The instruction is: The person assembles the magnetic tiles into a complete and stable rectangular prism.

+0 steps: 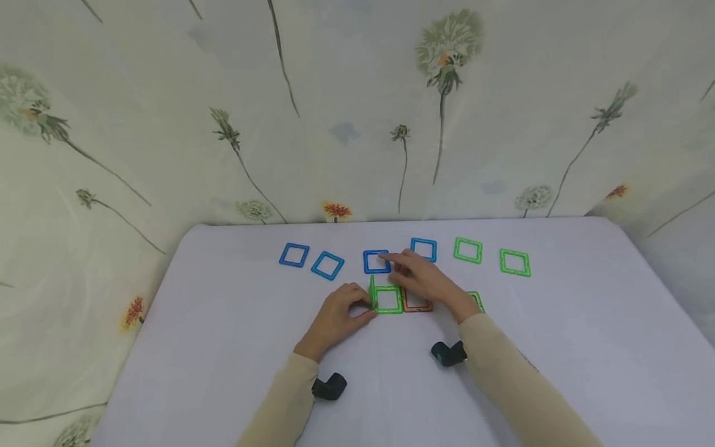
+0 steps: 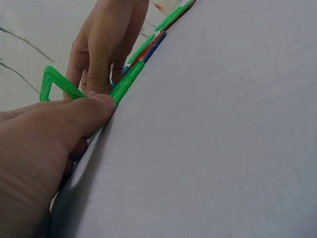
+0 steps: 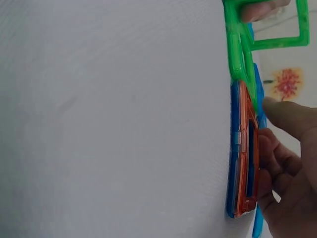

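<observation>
Beside the flat green square magnetic tile (image 1: 389, 311), my left hand (image 1: 337, 313) pinches a second green tile (image 1: 372, 290) standing upright along its left edge. The upright frame (image 3: 304, 25) also shows at the top of the right wrist view. An orange tile (image 1: 419, 309) adjoins the flat green one on the right, lying over a blue tile (image 3: 232, 163). My right hand (image 1: 429, 280) reaches over the orange tile, index finger stretched onto a dark blue tile (image 1: 377, 271) just behind. Its thumb is close to where the green and orange tiles meet.
Two blue tiles, one farther left (image 1: 283, 254) and one nearer (image 1: 322, 274), lie at the back left. Another blue tile (image 1: 424, 239) and two green tiles, left (image 1: 469, 240) and right (image 1: 514, 252), lie at the back right. A green tile (image 1: 476, 299) is partly under my right wrist.
</observation>
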Tool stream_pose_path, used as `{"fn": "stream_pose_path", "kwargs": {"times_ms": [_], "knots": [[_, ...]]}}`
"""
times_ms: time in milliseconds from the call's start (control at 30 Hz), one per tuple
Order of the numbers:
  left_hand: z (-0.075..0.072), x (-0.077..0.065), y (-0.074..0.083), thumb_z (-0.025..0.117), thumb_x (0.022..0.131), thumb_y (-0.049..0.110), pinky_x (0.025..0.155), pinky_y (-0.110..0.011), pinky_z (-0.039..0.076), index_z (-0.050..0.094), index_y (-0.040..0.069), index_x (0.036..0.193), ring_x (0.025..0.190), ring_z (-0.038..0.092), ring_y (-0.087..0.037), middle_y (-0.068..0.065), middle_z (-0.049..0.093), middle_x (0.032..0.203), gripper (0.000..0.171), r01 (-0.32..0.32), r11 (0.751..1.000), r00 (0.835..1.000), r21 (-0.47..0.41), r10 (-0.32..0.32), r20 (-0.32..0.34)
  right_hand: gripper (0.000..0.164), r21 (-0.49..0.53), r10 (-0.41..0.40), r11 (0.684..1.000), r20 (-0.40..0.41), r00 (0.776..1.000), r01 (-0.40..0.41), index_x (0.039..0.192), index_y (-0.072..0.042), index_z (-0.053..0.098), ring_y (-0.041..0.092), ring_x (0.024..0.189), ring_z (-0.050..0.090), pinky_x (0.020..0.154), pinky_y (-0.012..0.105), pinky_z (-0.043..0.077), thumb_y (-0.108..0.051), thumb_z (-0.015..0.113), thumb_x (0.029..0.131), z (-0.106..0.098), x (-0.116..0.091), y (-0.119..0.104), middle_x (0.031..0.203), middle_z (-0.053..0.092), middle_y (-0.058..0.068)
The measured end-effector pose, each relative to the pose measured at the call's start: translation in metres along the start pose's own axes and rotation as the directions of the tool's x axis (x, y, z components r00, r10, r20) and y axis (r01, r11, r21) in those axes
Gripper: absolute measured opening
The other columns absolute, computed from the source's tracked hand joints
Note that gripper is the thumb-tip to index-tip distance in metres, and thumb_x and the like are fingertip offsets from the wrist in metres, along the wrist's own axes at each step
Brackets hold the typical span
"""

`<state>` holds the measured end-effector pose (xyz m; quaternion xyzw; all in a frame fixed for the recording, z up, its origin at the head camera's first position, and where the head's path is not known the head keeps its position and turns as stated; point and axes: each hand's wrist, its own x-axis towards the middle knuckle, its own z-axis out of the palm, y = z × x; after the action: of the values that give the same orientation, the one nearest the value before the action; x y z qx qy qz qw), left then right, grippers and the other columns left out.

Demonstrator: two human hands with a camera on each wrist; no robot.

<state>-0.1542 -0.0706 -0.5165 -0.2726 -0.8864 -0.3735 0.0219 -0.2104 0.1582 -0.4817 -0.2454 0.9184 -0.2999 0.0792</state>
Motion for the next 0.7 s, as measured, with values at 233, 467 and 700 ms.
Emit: {"fn": "stream_pose_path", "kwargs": {"times_ms": [233,467,700], "knots": [[0.0008,-0.0005,-0.0013,0.073,0.082,0.024,0.083,-0.019,0.048,0.066,0.023,0.097,0.092,0.055,-0.001,0.012,0.061,0.095,0.017,0.006,1.0,1.0,-0.004,-0.006,-0.005,0.045,-0.02,0.001,1.0,-0.01,1.0,-0.001,0.137,-0.018,0.05,0.014,0.081,0.047,0.07,0.028,0.041,-0.021,0.06,0.093,0.0001,0.0012,-0.0014,0.096,0.056,0.003],[0.0003,-0.001,-0.002,0.074,0.082,0.024,0.082,-0.019,0.048,0.066,0.022,0.097,0.091,0.055,-0.002,0.011,0.062,0.094,0.017,-0.014,1.0,1.0,-0.012,0.014,-0.016,0.032,-0.04,0.039,0.998,-0.05,0.998,-0.041,0.125,-0.02,0.062,0.014,0.079,0.047,0.068,0.027,0.041,-0.023,0.06,0.093,0.0064,0.0028,0.0004,0.095,0.056,0.002],[0.0003,-0.0003,-0.0019,0.074,0.082,0.024,0.081,-0.019,0.048,0.066,0.022,0.096,0.091,0.055,-0.001,0.012,0.062,0.094,0.016,-0.025,0.999,0.999,-0.022,0.024,-0.023,0.025,-0.024,0.06,0.998,-0.072,0.996,-0.062,0.117,-0.021,0.066,0.014,0.083,0.05,0.072,0.029,0.044,-0.023,0.062,0.092,0.0082,0.002,0.0021,0.095,0.057,-0.001]]}}
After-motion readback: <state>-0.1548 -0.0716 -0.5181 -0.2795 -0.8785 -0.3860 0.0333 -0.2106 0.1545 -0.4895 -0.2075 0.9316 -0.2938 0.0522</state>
